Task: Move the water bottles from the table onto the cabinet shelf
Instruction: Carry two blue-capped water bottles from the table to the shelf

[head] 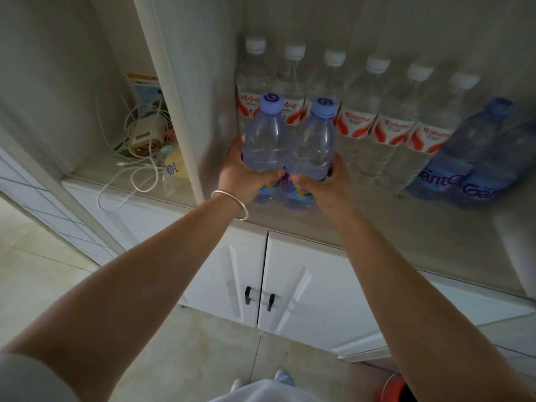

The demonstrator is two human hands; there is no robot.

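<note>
Your left hand (240, 172) grips one purple-capped bottle (265, 140), your right hand (324, 184) the other bottle (314, 146), fingers curled round each, side by side touching, just above the shelf (377, 224). Behind stands a row of white-capped bottles (359, 117).

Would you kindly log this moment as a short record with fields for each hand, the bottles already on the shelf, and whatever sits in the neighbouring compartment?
left hand: left hand grips the left purple-capped bottle
right hand: right hand grips the right purple-capped bottle
held bottles: upright, side by side, touching, at the shelf's front
cabinet shelf: shelf carries a row of six white-capped bottles at the back
far right: two blue bottles, leaning in this wide-angle view
left compartment: tangle of white cables
below: closed white cabinet doors
</note>
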